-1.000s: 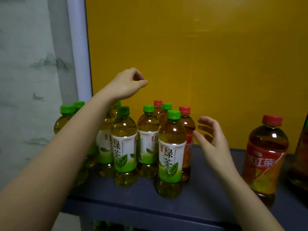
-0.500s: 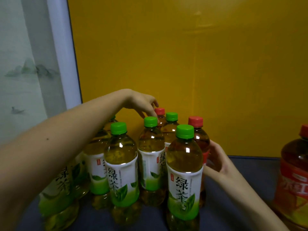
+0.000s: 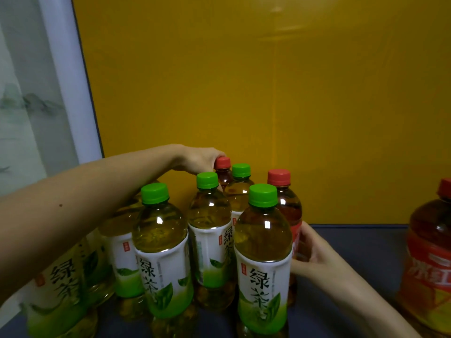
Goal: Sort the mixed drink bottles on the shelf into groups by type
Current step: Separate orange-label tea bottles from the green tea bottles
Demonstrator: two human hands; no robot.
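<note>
Several green-capped green tea bottles (image 3: 163,242) stand clustered on the dark blue shelf (image 3: 361,250). Two red-capped black tea bottles stand among them: one at the back (image 3: 222,164) and one on the right (image 3: 285,206). My left hand (image 3: 197,159) reaches over the cluster and grips the back red-capped bottle at its cap and neck. My right hand (image 3: 314,252) wraps round the label of the right red-capped bottle; its fingers are partly hidden behind the front green tea bottle (image 3: 263,259).
A larger red-capped black tea bottle (image 3: 432,250) stands at the far right edge. A yellow panel (image 3: 268,93) backs the shelf. A white frame and a pale curtain (image 3: 26,106) lie to the left. Bare shelf shows between my right hand and the large bottle.
My left hand dropped from above the cluster onto the back red cap. My right hand moved left from open air to the right red-capped bottle. The view moved closer.
</note>
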